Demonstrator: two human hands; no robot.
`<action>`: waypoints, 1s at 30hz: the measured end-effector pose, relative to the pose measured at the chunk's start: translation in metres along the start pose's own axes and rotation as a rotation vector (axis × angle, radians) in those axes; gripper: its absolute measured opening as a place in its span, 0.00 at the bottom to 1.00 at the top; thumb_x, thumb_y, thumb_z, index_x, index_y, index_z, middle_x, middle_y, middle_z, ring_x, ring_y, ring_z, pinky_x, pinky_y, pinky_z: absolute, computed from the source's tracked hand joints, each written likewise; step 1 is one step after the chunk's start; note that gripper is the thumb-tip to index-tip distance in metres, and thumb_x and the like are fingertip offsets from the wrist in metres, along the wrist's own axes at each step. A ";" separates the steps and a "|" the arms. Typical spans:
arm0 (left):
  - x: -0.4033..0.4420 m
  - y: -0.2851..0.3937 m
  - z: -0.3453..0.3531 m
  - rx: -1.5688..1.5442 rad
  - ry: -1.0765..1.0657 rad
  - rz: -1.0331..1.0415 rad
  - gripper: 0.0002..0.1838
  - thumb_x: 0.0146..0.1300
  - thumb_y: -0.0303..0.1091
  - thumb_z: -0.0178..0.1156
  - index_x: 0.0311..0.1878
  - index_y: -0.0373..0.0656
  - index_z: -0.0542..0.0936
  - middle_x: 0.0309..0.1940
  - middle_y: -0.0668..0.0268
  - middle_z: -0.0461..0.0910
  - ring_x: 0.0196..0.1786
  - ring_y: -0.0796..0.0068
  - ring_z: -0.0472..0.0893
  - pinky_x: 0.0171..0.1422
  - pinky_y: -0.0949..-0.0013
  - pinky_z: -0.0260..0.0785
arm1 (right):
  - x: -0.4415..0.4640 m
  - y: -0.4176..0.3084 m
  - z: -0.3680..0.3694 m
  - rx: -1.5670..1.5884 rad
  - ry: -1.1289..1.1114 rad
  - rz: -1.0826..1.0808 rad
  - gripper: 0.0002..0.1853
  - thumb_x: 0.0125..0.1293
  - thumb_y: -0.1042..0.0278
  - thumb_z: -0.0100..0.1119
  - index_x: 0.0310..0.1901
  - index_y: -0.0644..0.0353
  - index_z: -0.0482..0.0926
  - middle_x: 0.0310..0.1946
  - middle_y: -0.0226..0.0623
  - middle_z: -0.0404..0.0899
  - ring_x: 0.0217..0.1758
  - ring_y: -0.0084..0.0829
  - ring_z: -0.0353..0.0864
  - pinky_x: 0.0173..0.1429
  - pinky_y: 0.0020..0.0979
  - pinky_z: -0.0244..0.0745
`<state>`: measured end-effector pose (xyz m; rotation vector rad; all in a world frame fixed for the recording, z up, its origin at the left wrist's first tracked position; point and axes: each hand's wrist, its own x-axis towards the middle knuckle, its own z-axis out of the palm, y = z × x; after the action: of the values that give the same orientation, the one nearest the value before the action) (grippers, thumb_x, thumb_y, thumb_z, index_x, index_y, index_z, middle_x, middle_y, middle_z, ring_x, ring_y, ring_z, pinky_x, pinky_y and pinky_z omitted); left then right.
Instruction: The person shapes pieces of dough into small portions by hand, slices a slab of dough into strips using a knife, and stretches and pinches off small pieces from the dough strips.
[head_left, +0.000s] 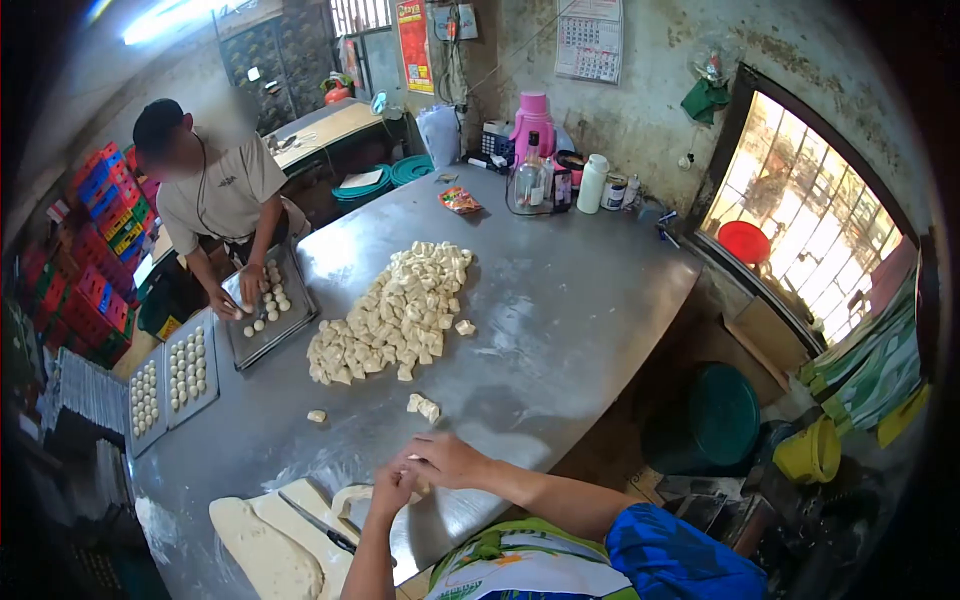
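Note:
My left hand [393, 490] and my right hand [442, 461] meet over the table's near edge, fingers closed around a strip of dough [350, 495]. A pale bit of it shows between my fingertips; the rest is partly hidden under my hands. To the left lies a large flat slab of dough [265, 550], with a long dark-handled knife [322, 522] resting across it. Just beyond my hands sit cut dough pieces [425, 407]. A big heap of dough chunks [395, 315] covers the middle of the table.
Across the metal table [560, 330], a person [225, 190] handles dough balls on a tray [285, 320]. More filled trays [187, 370] stand at the left edge. Bottles [530, 180] and a pink thermos [532, 120] line the far side. A dark green bin [725, 420] stands right, below table height.

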<state>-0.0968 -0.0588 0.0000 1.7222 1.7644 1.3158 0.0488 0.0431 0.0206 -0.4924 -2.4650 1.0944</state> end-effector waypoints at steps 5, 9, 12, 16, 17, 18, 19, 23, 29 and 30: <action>-0.002 -0.002 0.000 -0.197 -0.183 -0.288 0.26 0.50 0.18 0.61 0.57 0.40 0.81 0.33 0.61 0.84 0.31 0.72 0.77 0.37 0.70 0.71 | 0.002 -0.007 -0.024 -0.104 0.242 -0.189 0.09 0.64 0.61 0.61 0.39 0.56 0.80 0.36 0.37 0.80 0.36 0.38 0.79 0.42 0.36 0.73; -0.016 0.016 0.006 -0.246 -0.168 -0.324 0.23 0.51 0.19 0.60 0.53 0.40 0.83 0.33 0.61 0.84 0.31 0.72 0.78 0.36 0.71 0.71 | -0.013 -0.011 -0.017 -0.052 0.299 -0.183 0.08 0.63 0.60 0.62 0.35 0.56 0.80 0.33 0.38 0.81 0.32 0.39 0.79 0.37 0.38 0.72; -0.018 0.016 0.015 0.024 -0.137 -0.299 0.20 0.51 0.19 0.60 0.50 0.40 0.85 0.33 0.63 0.84 0.30 0.73 0.78 0.35 0.73 0.70 | -0.015 0.006 0.008 -0.085 0.355 -0.024 0.10 0.63 0.58 0.64 0.34 0.54 0.80 0.31 0.38 0.82 0.29 0.41 0.79 0.34 0.41 0.72; -0.014 0.074 0.022 -0.070 -0.142 0.011 0.18 0.52 0.19 0.61 0.48 0.38 0.85 0.31 0.64 0.84 0.29 0.73 0.78 0.34 0.72 0.70 | -0.019 0.078 0.003 -0.394 0.040 0.293 0.11 0.62 0.55 0.65 0.36 0.53 0.81 0.30 0.38 0.81 0.28 0.41 0.79 0.35 0.39 0.73; -0.020 0.081 0.021 -0.106 -0.144 0.104 0.17 0.52 0.20 0.61 0.47 0.37 0.85 0.30 0.65 0.84 0.29 0.73 0.78 0.33 0.72 0.70 | -0.025 0.088 0.002 -0.385 0.056 0.276 0.11 0.62 0.55 0.65 0.37 0.53 0.81 0.30 0.38 0.81 0.29 0.41 0.80 0.35 0.38 0.73; -0.018 0.068 0.015 -0.234 -0.121 -0.213 0.17 0.52 0.20 0.61 0.47 0.37 0.85 0.32 0.63 0.85 0.30 0.70 0.79 0.36 0.71 0.71 | -0.027 0.090 0.003 -0.379 0.108 0.214 0.11 0.62 0.56 0.64 0.38 0.53 0.82 0.31 0.38 0.81 0.31 0.40 0.80 0.36 0.38 0.73; -0.015 0.050 0.009 -0.363 -0.102 -0.531 0.17 0.52 0.20 0.62 0.47 0.37 0.85 0.33 0.62 0.86 0.31 0.67 0.80 0.39 0.70 0.72 | -0.023 0.080 0.003 -0.366 0.181 0.127 0.11 0.63 0.56 0.64 0.39 0.53 0.82 0.32 0.37 0.81 0.32 0.40 0.80 0.37 0.37 0.74; 0.002 -0.003 0.019 -0.098 0.226 -0.103 0.17 0.52 0.21 0.62 0.47 0.38 0.85 0.34 0.61 0.87 0.32 0.66 0.80 0.42 0.69 0.72 | -0.010 0.036 0.011 -0.119 0.238 -0.034 0.12 0.63 0.57 0.65 0.43 0.54 0.83 0.34 0.35 0.81 0.35 0.39 0.81 0.40 0.34 0.74; 0.012 -0.007 -0.003 -0.154 -0.082 -0.180 0.15 0.51 0.22 0.60 0.44 0.34 0.84 0.31 0.60 0.85 0.30 0.69 0.78 0.37 0.67 0.70 | 0.009 -0.008 -0.006 -0.017 0.279 -0.149 0.11 0.60 0.61 0.69 0.42 0.53 0.85 0.33 0.34 0.79 0.34 0.37 0.78 0.38 0.33 0.72; 0.005 -0.015 0.005 -0.388 -0.062 -0.220 0.14 0.53 0.23 0.58 0.43 0.35 0.84 0.30 0.60 0.85 0.27 0.69 0.76 0.35 0.67 0.70 | 0.008 -0.007 -0.001 0.001 0.251 -0.187 0.11 0.60 0.61 0.69 0.42 0.53 0.85 0.33 0.34 0.79 0.34 0.37 0.78 0.38 0.33 0.72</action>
<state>-0.1029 -0.0506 -0.0124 1.3046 1.4933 1.3813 0.0418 0.0431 0.0284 -0.3652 -2.2397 0.9007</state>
